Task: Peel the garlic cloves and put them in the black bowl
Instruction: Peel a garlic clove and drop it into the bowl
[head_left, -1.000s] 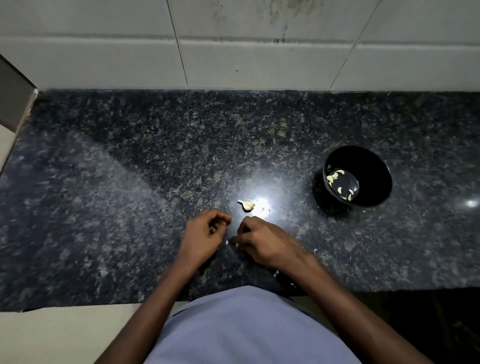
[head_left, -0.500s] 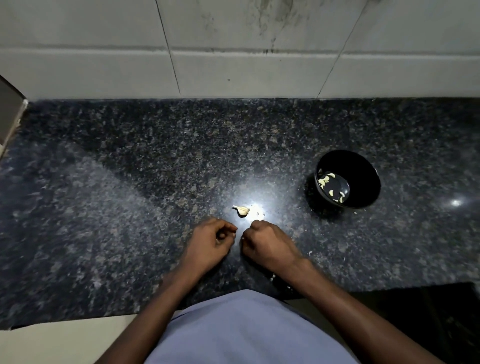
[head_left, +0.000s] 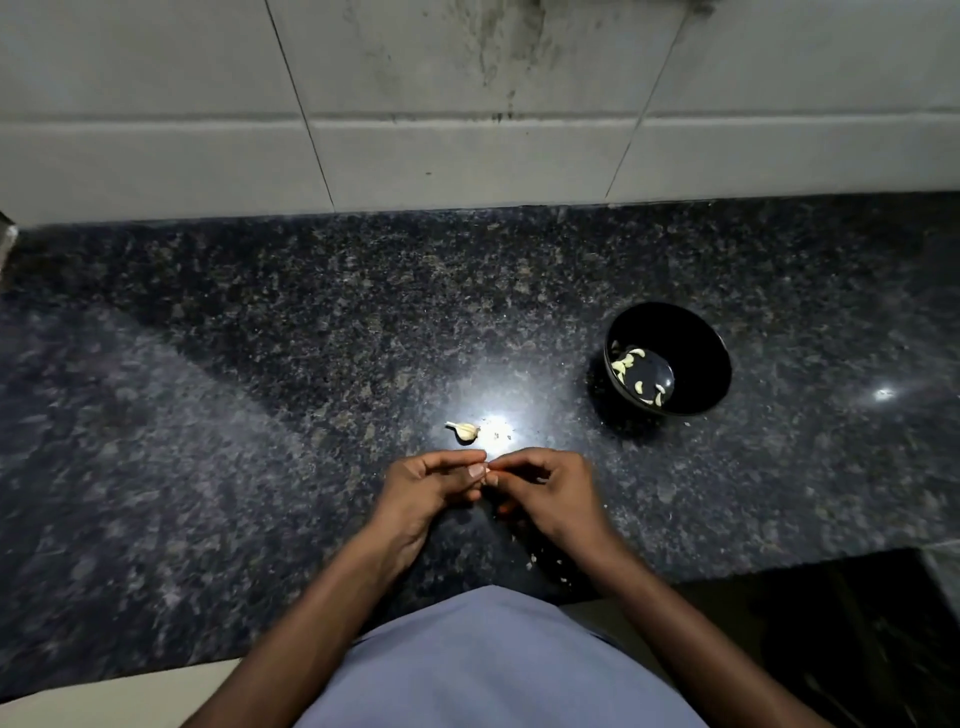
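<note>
Fingers (head_left: 480, 470) pinched together near counter edge (head_left: 779, 564)

The bench (head_left: 260, 415) is dark granite, speckled grey and black. The bowl (head_left: 696, 338) is glossy black, holding pale yellowish peeled cloves (head_left: 626, 361). An off-white garlic piece (head_left: 466, 431) lies unpeeled. The wall tiles (head_left: 467, 156) are grey-white, smudged dark. The shirt (head_left: 493, 670) is pale blue.

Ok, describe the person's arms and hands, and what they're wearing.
Both forearms are bare, with no sleeves in view. The left hand and right hand show no gloves, rings, watch or bracelets. A plain light blue-grey garment covers the torso.
</note>
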